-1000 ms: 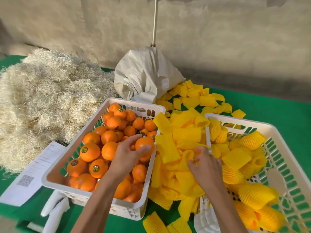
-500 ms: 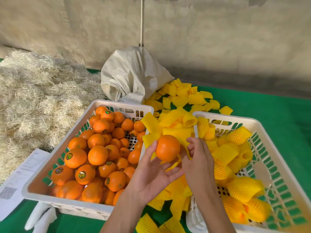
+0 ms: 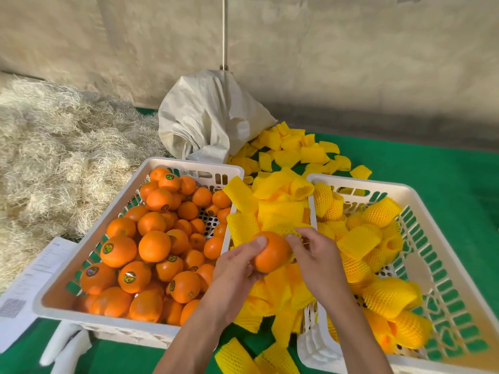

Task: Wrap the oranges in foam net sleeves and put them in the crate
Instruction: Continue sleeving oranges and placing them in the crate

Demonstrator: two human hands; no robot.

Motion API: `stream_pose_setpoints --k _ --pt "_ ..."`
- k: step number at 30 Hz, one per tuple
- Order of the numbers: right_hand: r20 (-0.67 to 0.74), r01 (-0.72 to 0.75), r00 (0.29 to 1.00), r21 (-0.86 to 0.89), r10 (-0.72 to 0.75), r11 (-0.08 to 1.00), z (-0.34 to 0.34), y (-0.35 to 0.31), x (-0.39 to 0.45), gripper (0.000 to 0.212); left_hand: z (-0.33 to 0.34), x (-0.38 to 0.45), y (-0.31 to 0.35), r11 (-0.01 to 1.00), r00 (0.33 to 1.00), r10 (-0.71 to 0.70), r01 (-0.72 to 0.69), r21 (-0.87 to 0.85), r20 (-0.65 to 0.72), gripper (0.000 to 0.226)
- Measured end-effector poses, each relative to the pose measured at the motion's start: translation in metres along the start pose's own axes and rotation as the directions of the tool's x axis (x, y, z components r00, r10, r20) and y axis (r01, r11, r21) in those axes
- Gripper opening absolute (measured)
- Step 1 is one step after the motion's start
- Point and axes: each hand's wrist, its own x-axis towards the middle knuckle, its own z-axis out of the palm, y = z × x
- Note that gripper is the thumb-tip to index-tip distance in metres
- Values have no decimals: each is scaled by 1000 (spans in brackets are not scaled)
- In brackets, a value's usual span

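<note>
My left hand (image 3: 237, 268) grips a bare orange (image 3: 271, 252) above the gap between the two crates, thumb on its top. My right hand (image 3: 316, 255) pinches a yellow foam net sleeve (image 3: 293, 234) at the orange's right side. The left white crate (image 3: 89, 238) holds several loose oranges (image 3: 154, 245). The right white crate (image 3: 421, 201) holds several oranges wrapped in yellow sleeves (image 3: 388, 295). A pile of loose yellow sleeves (image 3: 280, 206) lies between the crates.
A heap of pale wood wool (image 3: 54, 157) fills the left. A white sack (image 3: 210, 117) stands behind the crates with more sleeves (image 3: 299, 152) spilled on the green table (image 3: 432, 163). A paper sheet (image 3: 29, 287) lies at the left edge. A wall lies behind.
My left hand lifted an orange out of the left crate and brought it over the sleeve pile. My right hand took a sleeve from the pile and now holds it against the orange.
</note>
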Motion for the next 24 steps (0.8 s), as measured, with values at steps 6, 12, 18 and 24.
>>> stream_pose_setpoints --k 6,12,18,24 --pt "-112 201 971 -97 -211 975 8 -17 -1 4 8 -2 7 978 996 86 -84 191 -1 58" --pt "-101 321 933 -198 -345 926 12 -21 -11 22 11 -9 12 921 983 135 -78 381 -125 68" --pt "-89 424 885 -248 -457 871 17 -22 -21 21 7 -4 18 831 962 268 -205 517 -50 34" --pt "-52 473 849 -369 -526 800 19 -17 -26 11 6 5 13 876 937 307 -210 433 -166 37"
